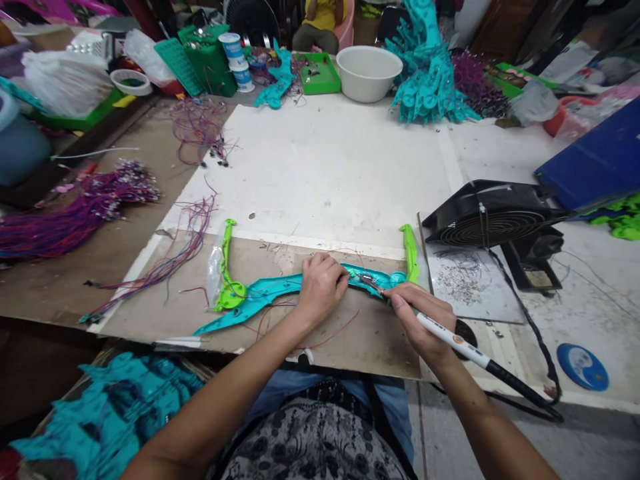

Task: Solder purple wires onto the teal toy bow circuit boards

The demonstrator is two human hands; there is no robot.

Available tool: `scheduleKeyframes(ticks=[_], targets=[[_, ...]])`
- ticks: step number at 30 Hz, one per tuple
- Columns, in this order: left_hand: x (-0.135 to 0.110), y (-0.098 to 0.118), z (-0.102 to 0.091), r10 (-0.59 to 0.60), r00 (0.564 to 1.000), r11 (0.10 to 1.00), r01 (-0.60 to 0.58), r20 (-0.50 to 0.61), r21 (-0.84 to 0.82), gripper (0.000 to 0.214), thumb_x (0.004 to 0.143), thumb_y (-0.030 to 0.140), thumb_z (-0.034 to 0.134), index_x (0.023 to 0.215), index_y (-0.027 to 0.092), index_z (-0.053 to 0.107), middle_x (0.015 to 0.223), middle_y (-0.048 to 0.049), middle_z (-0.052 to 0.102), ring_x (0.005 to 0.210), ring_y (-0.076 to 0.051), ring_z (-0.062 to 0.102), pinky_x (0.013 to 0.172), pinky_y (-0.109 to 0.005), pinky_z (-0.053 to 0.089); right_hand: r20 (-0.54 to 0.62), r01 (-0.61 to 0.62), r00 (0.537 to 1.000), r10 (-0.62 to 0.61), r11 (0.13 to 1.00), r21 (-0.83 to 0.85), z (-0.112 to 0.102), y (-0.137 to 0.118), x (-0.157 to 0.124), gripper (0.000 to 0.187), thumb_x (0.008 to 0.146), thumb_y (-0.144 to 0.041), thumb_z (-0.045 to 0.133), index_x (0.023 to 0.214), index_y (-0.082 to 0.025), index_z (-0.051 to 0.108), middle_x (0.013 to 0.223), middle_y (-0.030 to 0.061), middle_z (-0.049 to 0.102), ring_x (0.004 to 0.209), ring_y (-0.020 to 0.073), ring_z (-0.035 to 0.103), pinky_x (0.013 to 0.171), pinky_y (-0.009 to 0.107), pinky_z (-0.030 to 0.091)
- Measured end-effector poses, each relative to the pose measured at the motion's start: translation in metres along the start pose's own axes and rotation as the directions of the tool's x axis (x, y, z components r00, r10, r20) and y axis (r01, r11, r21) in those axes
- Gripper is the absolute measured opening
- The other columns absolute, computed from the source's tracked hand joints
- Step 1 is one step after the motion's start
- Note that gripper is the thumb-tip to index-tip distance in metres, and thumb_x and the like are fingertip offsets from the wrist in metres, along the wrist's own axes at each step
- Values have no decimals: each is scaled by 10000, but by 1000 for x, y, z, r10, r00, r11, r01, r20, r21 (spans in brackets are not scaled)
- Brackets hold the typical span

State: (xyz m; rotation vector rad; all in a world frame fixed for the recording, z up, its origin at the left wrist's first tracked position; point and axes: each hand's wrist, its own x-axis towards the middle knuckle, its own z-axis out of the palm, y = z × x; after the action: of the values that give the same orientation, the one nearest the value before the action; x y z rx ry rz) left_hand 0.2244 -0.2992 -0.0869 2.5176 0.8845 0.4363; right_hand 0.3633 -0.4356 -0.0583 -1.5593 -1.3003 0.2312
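A long curved teal plastic shell (275, 287) lies across the brown board in front of me. Its lime-green arms, a left one (227, 267) and a right one (410, 253), point away from me. My left hand (323, 283) is closed over the middle of the shell, fingers curled; the fingertips are partly hidden. Like a pen, my right hand (425, 317) grips a soldering iron (460, 341) with a white and black handle. Its tip end reaches the right part of the shell, near small metal parts and thin wires (367, 277).
A black fan (493, 213) and soldering stand (535, 267) are at right. Wire bundles (75, 213) lie left. At the back are a white basin (369, 73), stacked teal shells (425, 80) and a green tray (320, 73). More teal parts (110, 413) sit lower left. A person (320, 20) sits beyond.
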Motion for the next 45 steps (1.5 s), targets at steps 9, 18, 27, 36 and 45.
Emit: scheduleKeyframes(ticks=[9, 18, 27, 36, 45], targets=[[0, -1, 0, 7, 1000, 1000, -6, 7, -3, 83, 836, 168, 589, 777, 195, 640, 832, -30, 672, 921, -223, 526, 785, -385, 340, -2, -53, 999, 53, 998, 26, -6, 20, -4, 246, 918, -340, 524, 1078, -232, 677, 749, 22, 681, 660, 171, 650, 632, 307, 524], [-3, -2, 1, 29, 999, 1000, -29, -16, 2, 79, 858, 191, 582, 808, 191, 643, 840, -29, 665, 929, -219, 526, 801, -383, 339, 92, 75, 994, -65, 992, -106, -2, 10, 11, 223, 879, -239, 582, 1088, -221, 659, 935, 55, 701, 848, 193, 650, 774, 335, 517], [-3, -1, 1, 58, 998, 998, -58, -13, 17, 89, 864, 182, 574, 801, 191, 636, 836, -25, 668, 932, -219, 522, 805, -383, 331, 8, -37, 999, 38, 992, -117, -3, 6, -15, 197, 846, -163, 591, 1000, -242, 686, 890, 29, 713, 797, 177, 677, 747, 304, 542], [-2, -2, 1, 47, 999, 999, -47, -9, 4, 92, 858, 185, 575, 792, 197, 638, 835, -28, 667, 916, -217, 525, 800, -386, 334, 56, 20, 998, -13, 990, -137, -5, 14, 2, 147, 876, -257, 590, 988, -246, 684, 805, 27, 703, 795, 197, 659, 777, 351, 538], [-3, -4, -1, 36, 998, 997, -39, -48, -61, 84, 864, 215, 571, 826, 204, 646, 847, -19, 667, 919, -204, 532, 814, -378, 354, 172, 173, 976, -136, 960, -219, 18, 23, 33, 193, 858, -156, 569, 1021, -235, 636, 897, 48, 685, 866, 198, 612, 780, 350, 514]])
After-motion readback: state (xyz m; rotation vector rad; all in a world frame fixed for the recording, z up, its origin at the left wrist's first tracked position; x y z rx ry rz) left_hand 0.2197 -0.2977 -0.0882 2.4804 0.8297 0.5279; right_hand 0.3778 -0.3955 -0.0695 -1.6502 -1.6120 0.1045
